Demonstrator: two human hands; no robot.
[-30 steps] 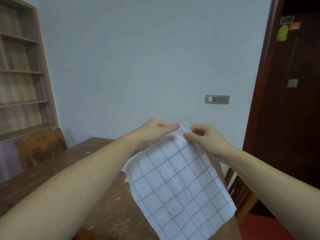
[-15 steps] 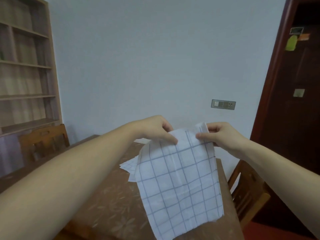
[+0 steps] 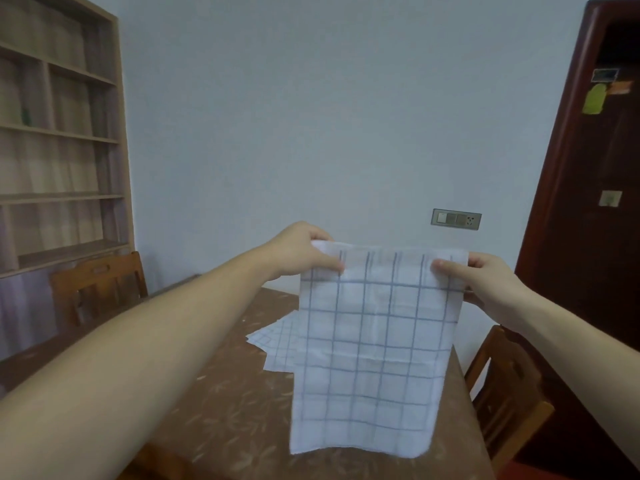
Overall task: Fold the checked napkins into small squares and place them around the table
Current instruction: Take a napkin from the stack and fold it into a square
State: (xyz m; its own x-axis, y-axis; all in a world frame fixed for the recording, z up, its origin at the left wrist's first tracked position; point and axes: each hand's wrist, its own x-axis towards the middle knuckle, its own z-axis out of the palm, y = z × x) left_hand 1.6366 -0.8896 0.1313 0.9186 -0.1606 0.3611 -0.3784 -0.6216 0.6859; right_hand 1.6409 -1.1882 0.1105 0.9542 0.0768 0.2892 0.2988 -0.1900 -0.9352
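Observation:
A white napkin with a blue check [image 3: 370, 348] hangs flat in the air above the brown table [image 3: 221, 403]. My left hand [image 3: 301, 251] pinches its top left corner. My right hand [image 3: 485, 285] pinches its top right corner. The cloth is spread wide between them and its lower edge dangles just above the tabletop. Behind it on the table lie more checked napkins [image 3: 273, 341] in a loose pile, partly hidden by the hanging one.
A wooden chair [image 3: 97, 289] stands at the table's left side and another chair [image 3: 509, 386] at its right side. A tall bookshelf [image 3: 59, 140] fills the left wall. A dark wooden door [image 3: 588, 202] is on the right.
My hands have moved apart along the napkin's top edge, from pinching close together to holding its two corners. The napkin now hangs square and spread instead of slanted.

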